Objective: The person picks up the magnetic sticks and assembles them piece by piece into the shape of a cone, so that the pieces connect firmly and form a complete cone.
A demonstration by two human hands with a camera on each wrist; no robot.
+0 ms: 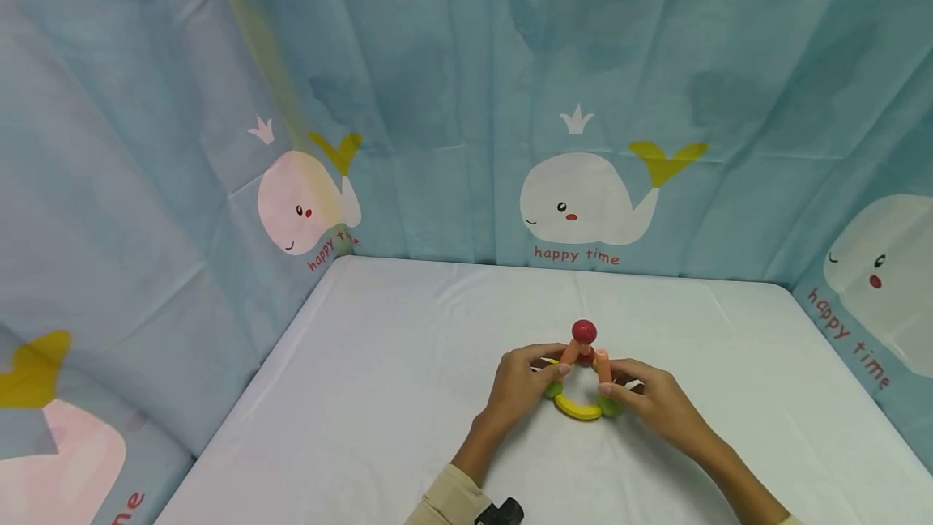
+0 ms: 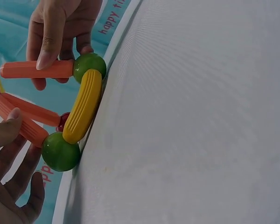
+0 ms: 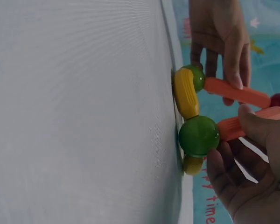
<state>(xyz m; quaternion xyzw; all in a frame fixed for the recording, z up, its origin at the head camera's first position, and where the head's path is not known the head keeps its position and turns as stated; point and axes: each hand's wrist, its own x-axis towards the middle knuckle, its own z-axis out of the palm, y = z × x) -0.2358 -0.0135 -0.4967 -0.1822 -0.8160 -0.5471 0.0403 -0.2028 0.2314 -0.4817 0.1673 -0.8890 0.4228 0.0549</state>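
On the white table stands a toy frame of coloured rods and balls. A yellow curved rod (image 1: 577,407) forms its near side, with a green ball (image 2: 60,151) at one end and another green ball (image 3: 199,136) at the other. My left hand (image 1: 519,386) pinches a slanting orange rod (image 2: 30,128) between thumb and fingers; a red ball (image 1: 584,331) tops it. My right hand (image 1: 658,403) pinches an upright orange rod (image 1: 602,366), whose lower end meets a green ball. Its top end bears no ball. Another orange rod slants up from a lower red ball (image 1: 586,355) behind.
The white tabletop (image 1: 394,363) spreads around the frame. Blue fabric walls (image 1: 437,104) printed with whales stand along its back and sides. A black band (image 1: 500,511) shows by the left sleeve.
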